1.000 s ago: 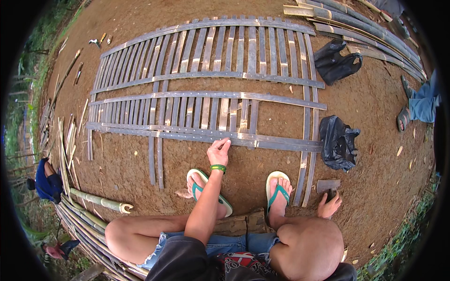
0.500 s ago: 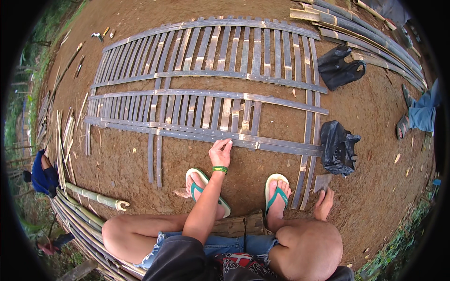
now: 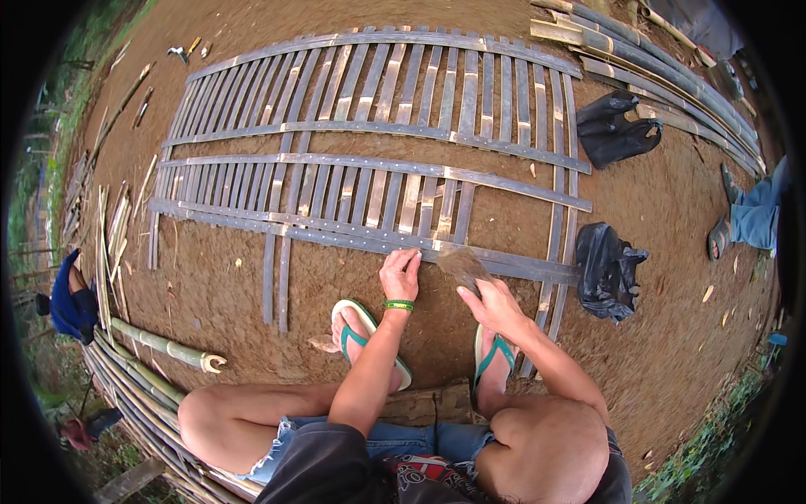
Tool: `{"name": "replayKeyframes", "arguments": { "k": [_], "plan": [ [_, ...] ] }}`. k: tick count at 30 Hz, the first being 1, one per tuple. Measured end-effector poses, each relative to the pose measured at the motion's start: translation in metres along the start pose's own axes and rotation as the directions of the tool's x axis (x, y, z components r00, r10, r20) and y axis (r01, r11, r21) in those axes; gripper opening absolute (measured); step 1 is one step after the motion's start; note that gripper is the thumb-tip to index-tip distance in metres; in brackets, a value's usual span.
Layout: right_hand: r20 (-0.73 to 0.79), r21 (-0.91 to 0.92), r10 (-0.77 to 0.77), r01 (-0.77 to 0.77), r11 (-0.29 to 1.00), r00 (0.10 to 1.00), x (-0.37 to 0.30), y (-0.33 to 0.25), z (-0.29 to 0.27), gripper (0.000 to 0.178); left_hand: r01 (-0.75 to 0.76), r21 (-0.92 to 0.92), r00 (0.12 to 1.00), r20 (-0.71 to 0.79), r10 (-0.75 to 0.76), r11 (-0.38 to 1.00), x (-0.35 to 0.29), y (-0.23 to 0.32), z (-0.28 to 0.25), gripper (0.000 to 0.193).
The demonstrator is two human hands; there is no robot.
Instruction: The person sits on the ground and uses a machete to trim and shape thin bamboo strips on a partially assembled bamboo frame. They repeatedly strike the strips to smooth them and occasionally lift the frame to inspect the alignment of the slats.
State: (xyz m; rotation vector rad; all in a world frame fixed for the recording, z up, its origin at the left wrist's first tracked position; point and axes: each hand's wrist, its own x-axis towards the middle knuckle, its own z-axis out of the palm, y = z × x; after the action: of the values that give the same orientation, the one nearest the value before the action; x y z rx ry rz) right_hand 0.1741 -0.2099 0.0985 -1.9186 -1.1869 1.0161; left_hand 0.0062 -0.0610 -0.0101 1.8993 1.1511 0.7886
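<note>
My left hand [image 3: 400, 273] is closed in a pinch at the lowest dark bamboo rail [image 3: 348, 241] of the slatted panel in front of me. Whatever sits between the fingertips is too small to make out. Close to its right, my right hand [image 3: 494, 304] grips the dark handle of a broad, flat-headed tool [image 3: 460, 263]. The tool's brownish head is blurred and overlaps the rail just beside my left fingertips; I cannot tell whether it touches. Small dots run along the rail, where upright slats [image 3: 409, 204] cross it.
A second slatted bamboo panel [image 3: 311, 128] lies beyond. Black plastic bags [image 3: 606, 273] sit at the right, near bamboo poles [image 3: 672, 63]. More poles [image 3: 164, 344] lie left. A hammer [image 3: 179, 55] rests far left. Other people [image 3: 751, 214] are at both sides.
My right hand has come up and leftward from the ground beside my right knee, carrying the flat-headed tool to the rail. My left hand stays pinched at nearly the same spot.
</note>
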Motion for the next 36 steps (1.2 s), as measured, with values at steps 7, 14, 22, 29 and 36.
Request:
{"name": "replayKeyframes", "arguments": {
  "k": [7,14,22,29,36],
  "plan": [
    [0.066,-0.187,0.027,-0.014,0.982,0.997,0.043,0.012,0.022,0.05,-0.06,0.031,0.995,-0.074,0.062,0.998,-0.004,0.003,0.002,0.011],
    [0.037,-0.193,-0.037,0.043,0.98,0.999,0.048,-0.01,0.026,0.048,-0.014,0.005,0.992,-0.123,0.015,1.0,-0.012,0.0,0.008,0.014],
    [0.048,-0.257,0.082,-0.067,0.964,0.996,0.051,0.004,0.037,0.045,-0.027,-0.011,0.991,-0.134,0.025,1.0,-0.01,0.002,0.01,0.015],
    [-0.021,-0.217,-0.086,0.079,0.973,0.996,0.049,0.005,0.046,0.05,-0.009,-0.022,0.991,-0.133,0.006,1.0,-0.011,0.002,0.01,0.014],
    [0.037,-0.248,0.083,-0.071,0.966,0.996,0.055,-0.031,0.021,0.045,-0.001,-0.003,0.991,-0.136,0.0,1.0,-0.012,0.001,0.006,0.014]
  ]
}}
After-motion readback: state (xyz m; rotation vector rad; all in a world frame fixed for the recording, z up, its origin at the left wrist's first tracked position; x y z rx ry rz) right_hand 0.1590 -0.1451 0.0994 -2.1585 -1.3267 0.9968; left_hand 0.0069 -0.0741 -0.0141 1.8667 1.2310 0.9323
